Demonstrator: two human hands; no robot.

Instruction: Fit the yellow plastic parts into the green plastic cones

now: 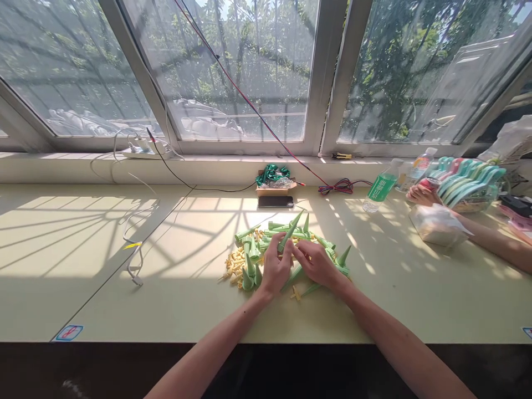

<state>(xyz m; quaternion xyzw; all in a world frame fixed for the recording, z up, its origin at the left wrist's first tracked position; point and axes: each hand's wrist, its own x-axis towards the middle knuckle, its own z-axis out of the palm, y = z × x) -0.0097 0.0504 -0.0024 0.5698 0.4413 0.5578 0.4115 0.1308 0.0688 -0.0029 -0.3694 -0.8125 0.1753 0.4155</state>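
My left hand (276, 270) is closed around a green pointed plastic spike (293, 226), its tip slanting up and to the right. Close beside it, my right hand (319, 262) has its fingers pinched together near the spike's lower end. Whatever sits in that pinch is hidden or too small to name. Around and beyond both hands lies a pile of similar green spikes (248, 277), some upright and some on their sides. Small yellow plastic fittings (235, 262) are heaped at the left of the pile. One yellow cross-shaped fitting (296, 293) lies just below my hands.
Behind the pile lie a black phone (275, 202) and a small box (274, 191) with green material. Right of these are coiled red-black wire (338, 187) and a green-labelled bottle (379, 191). Another person's hand (424, 194) rests near a plastic-wrapped package (438, 223) and teal hangers (469, 180).
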